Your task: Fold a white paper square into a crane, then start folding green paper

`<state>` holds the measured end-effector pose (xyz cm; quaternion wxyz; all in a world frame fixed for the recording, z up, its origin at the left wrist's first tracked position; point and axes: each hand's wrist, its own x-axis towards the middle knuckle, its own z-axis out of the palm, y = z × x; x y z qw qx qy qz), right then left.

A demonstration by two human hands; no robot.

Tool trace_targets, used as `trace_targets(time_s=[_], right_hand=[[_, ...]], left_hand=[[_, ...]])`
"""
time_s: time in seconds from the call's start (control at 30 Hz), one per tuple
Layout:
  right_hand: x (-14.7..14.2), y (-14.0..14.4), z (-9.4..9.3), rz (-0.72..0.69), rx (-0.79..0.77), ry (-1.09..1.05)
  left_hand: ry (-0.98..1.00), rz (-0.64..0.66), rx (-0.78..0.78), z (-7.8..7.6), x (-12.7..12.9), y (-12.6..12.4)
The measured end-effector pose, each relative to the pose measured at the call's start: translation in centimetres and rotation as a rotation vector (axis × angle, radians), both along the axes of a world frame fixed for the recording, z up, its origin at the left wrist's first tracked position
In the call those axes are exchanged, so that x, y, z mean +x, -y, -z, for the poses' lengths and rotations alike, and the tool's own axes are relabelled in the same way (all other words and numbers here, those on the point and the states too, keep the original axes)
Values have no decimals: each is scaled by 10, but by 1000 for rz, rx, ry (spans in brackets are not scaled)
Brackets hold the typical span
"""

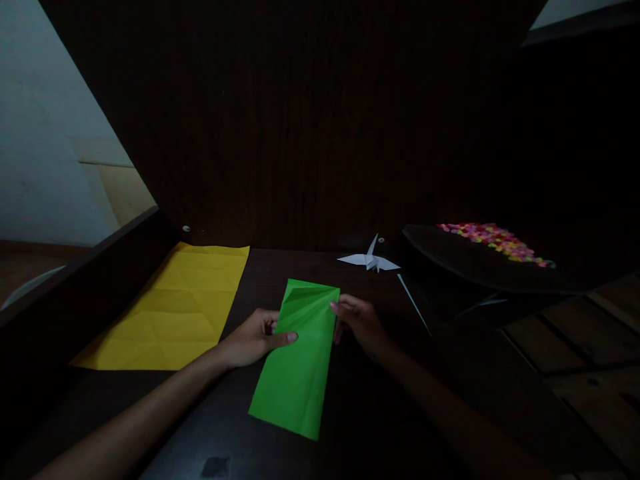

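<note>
A folded sheet of green paper (297, 380) is held tilted above the dark tabletop, with creases fanning out from its upper right corner. My left hand (257, 337) grips its left edge, thumb on the front face and fingers behind. On the opposite side, my right hand (361, 323) pinches the upper right edge between thumb and fingers. The paper hides part of the fingers of both hands. Beyond my right hand, a white origami crane (371, 260) stands on the table.
Creased yellow paper (190, 313) lies flat at the left. A thin white strip (414, 303) rests right of the crane. At the right, a dark panel (435, 253) bears small pink and yellow pieces (500, 241). A tall dark wooden board (300, 133) rises behind; a raised edge (100, 257) bounds the left.
</note>
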<state>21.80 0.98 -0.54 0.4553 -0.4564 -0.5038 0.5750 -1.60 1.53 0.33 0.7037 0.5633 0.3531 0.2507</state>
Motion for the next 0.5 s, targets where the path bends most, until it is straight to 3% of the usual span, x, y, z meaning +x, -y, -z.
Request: trace_targets(time_s=[0.17, 0.37, 0.5], right_hand=[[3, -2, -1, 39, 39, 52], [6, -3, 1, 43, 5, 16], [5, -6, 4, 81, 7, -18]], left_hand=[[27, -66, -22, 0, 1, -1], [71, -316, 129, 4, 3, -4], [60, -278, 234, 8, -1, -7]])
